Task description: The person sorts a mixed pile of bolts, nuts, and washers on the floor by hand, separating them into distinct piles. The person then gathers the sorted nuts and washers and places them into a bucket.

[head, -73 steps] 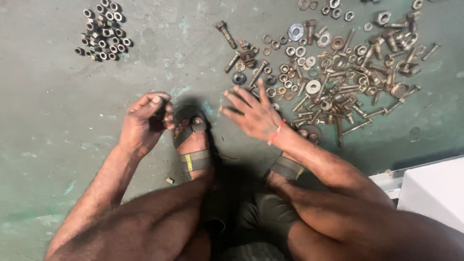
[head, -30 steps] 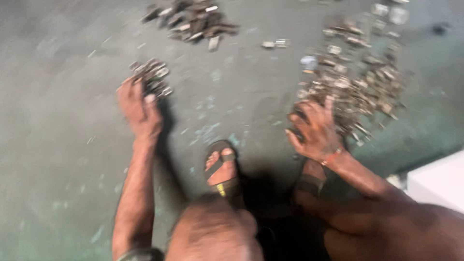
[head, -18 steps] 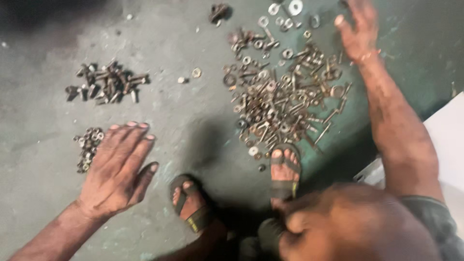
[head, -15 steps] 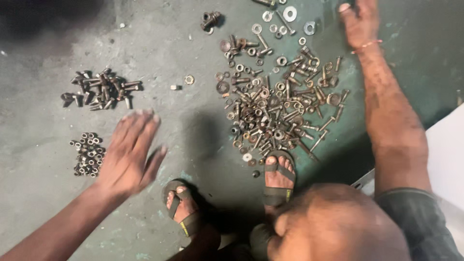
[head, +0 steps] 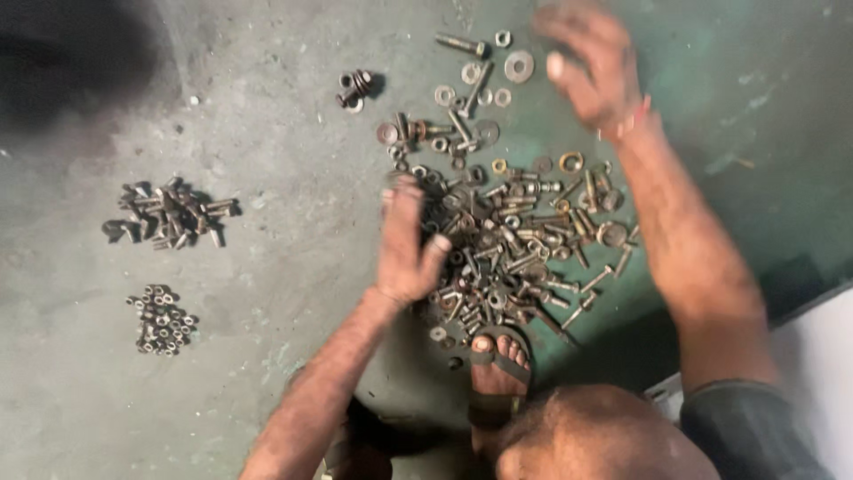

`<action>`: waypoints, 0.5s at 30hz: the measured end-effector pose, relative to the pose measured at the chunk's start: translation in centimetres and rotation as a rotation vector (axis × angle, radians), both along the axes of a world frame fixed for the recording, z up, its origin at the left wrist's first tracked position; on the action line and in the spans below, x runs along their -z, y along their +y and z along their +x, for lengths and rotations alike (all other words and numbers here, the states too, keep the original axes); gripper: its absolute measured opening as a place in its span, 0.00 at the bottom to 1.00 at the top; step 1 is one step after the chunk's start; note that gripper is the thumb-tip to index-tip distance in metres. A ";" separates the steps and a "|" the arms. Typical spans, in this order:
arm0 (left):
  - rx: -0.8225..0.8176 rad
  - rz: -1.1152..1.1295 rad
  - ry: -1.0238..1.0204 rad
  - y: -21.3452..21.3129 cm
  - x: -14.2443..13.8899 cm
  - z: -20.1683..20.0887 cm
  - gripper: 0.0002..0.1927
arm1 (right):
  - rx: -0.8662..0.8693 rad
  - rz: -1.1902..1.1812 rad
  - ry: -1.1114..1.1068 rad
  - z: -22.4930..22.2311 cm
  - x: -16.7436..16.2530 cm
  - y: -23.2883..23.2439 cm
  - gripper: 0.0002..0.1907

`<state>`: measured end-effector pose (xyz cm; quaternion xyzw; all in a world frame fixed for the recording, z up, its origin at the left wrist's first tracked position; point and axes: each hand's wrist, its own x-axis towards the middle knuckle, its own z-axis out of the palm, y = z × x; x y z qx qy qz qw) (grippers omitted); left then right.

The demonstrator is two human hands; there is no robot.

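**Left hand now in the hardware heap**

Since 0.5 s ago the left hand [head: 406, 244] has come across from beside the nut pile and I see it flat on the left edge of the big heap of bolts, nuts & washers [head: 511, 236], fingers straight and close together, thumb out, holding nothing. Heap sits centre-right on the green concrete floor [head: 284, 267], just above a sandalled foot [head: 498, 364]. Right hand [head: 591, 67] hangs blurred over the heap's far end, near a large flat washer [head: 519, 66]; fingers loosely curled, can't tell if it holds anything. Well apart to the left: small pile of bolts [head: 169, 213], and below it a small pile of nuts [head: 162, 320]. Tiny cluster of parts [head: 355, 87] lies beyond the heap, upper centre.
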<state>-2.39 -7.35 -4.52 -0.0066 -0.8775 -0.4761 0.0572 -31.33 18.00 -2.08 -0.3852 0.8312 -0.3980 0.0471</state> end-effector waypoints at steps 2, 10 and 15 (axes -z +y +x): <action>-0.006 -0.084 0.129 0.2 -0.6 -2.4 0.36 | 0.007 0.046 -0.111 -4.0 1.8 -2.3 0.23; -0.017 -0.312 0.033 -7.3 -0.6 -15.4 0.40 | -0.464 0.105 0.122 5.3 4.3 -5.9 0.16; 0.256 -0.051 0.026 -2.3 0.3 -12.5 0.31 | -0.328 0.033 -0.250 -0.6 -2.5 -5.5 0.12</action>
